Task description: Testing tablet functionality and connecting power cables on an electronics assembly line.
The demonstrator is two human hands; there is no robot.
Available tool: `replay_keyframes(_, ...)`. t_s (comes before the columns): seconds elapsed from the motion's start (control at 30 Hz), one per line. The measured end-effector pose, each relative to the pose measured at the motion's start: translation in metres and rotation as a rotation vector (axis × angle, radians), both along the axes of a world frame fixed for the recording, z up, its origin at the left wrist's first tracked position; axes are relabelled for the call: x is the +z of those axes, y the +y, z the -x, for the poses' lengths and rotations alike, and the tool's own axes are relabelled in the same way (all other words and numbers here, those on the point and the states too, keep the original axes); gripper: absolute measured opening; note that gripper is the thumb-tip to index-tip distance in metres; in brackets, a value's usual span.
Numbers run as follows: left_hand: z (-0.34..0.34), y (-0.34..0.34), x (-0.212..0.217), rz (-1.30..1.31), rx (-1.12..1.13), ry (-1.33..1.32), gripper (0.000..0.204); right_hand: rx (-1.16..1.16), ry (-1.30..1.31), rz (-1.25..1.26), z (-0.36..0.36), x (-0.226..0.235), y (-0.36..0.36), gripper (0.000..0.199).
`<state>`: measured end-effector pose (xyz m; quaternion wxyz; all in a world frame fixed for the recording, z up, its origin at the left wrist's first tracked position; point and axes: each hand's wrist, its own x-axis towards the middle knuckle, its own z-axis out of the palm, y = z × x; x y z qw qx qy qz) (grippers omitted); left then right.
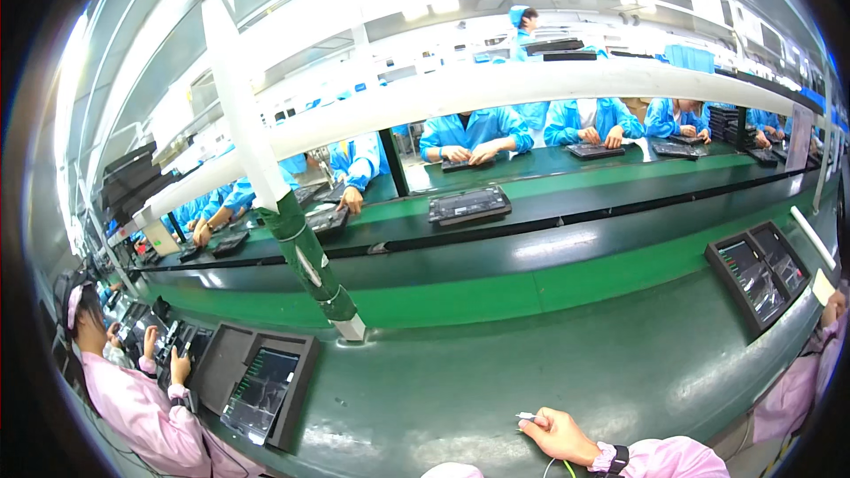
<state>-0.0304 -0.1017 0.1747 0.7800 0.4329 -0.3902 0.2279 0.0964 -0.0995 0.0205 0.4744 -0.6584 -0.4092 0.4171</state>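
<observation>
Low in the head view, my right hand (562, 435) is closed in a pinch on a small white cable plug (526, 416), whose tip points left. A dark band circles that wrist over the pink sleeve. Thin white and yellow-green cords (567, 467) hang beneath the hand; where they lead is hidden. The hand is held over the near part of the green bench (443, 372). My left hand is out of the picture; only a patch of pink cloth (453, 471) shows at the lower edge.
Left on the bench stands a dark foam tray (305, 372) with glossy panels; a similar tray (711, 257) lies at right. A taped post (301, 248) rises from the bench. Pink-sleeved co-workers flank me. Beyond, a conveyor carries a black device (469, 204) past blue-clad workers.
</observation>
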Motion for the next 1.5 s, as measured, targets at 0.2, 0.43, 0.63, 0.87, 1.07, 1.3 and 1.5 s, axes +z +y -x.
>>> replay_keyframes(0.2, 0.002, 0.002, 0.004, 0.025, 0.089, -0.059, 0.03, 0.011, -0.02, -0.023, -0.003, -0.006, 0.0, 0.042)
replay_keyframes(0.43, -0.004, -0.008, 0.014, 0.134, 0.418, -0.198, 0.033, 0.008, -0.081, -0.081, -0.002, -0.009, 0.0, 0.042)
replay_keyframes(0.63, -0.006, -0.002, 0.021, 0.092, 0.457, -0.194, 0.038, 0.009, -0.092, -0.129, -0.002, -0.005, 0.001, 0.039)
replay_keyframes(0.87, -0.004, 0.008, 0.022, 0.163, 0.478, -0.081, 0.043, 0.01, -0.055, -0.052, -0.003, -0.009, -0.002, 0.038)
replay_keyframes(1.07, 0.002, 0.043, 0.027, 0.188, 0.639, 0.069, 0.032, 0.015, -0.052, -0.169, -0.003, -0.015, 0.002, 0.036)
replay_keyframes(1.3, -0.012, 0.108, 0.02, 0.577, 0.769, 0.423, 0.041, -0.155, -0.158, -0.162, -0.005, -0.006, 0.0, 0.037)
replay_keyframes(1.5, -0.05, 0.177, -0.076, 0.619, 0.788, 0.925, 0.038, -0.38, -0.055, -0.228, -0.027, -0.01, 0.008, 0.037)
